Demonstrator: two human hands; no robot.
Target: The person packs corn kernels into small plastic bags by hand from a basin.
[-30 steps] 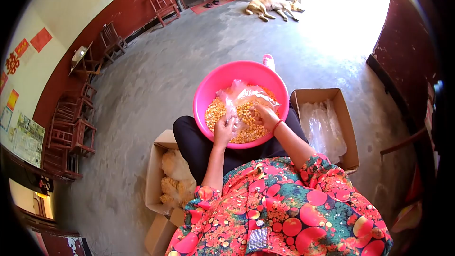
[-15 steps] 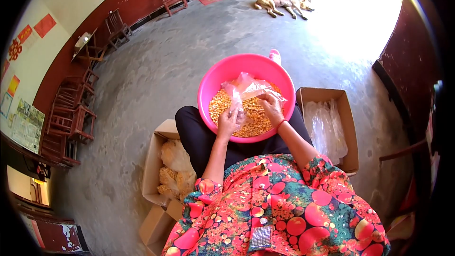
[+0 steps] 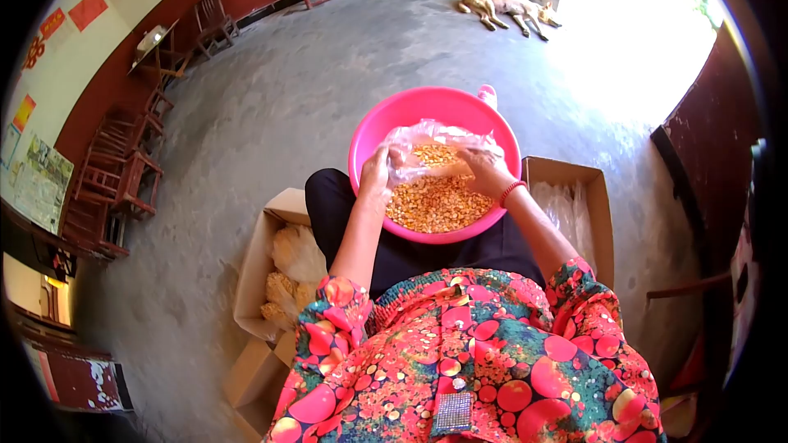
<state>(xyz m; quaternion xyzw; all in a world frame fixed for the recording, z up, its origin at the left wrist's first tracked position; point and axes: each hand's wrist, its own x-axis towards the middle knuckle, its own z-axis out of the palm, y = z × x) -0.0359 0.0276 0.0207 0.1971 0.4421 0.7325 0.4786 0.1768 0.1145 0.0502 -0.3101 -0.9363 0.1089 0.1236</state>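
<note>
A pink basin [image 3: 435,98] rests on my lap, with yellow corn kernels [image 3: 443,205] inside. Over the kernels, a clear plastic bag [image 3: 435,133] is spread between my hands, its mouth held wide. My left hand [image 3: 379,171] grips the bag's left edge, fingers bent round the film. On the other side, my right hand [image 3: 486,171] has its fingers closed on the bag's right edge; a red band circles that wrist. Kernels show through and below the bag's opening.
Left of my legs, a cardboard box [image 3: 253,267] holds filled bags of corn [image 3: 283,291]. Another cardboard box [image 3: 603,226] at my right contains clear bags [image 3: 566,209]. A dog [image 3: 509,8] lies on the floor ahead. Wooden chairs [image 3: 123,164] line the left wall.
My hands have moved apart, and the bag that hung bunched near my left hand is now stretched wide between both. The view has shifted slightly.
</note>
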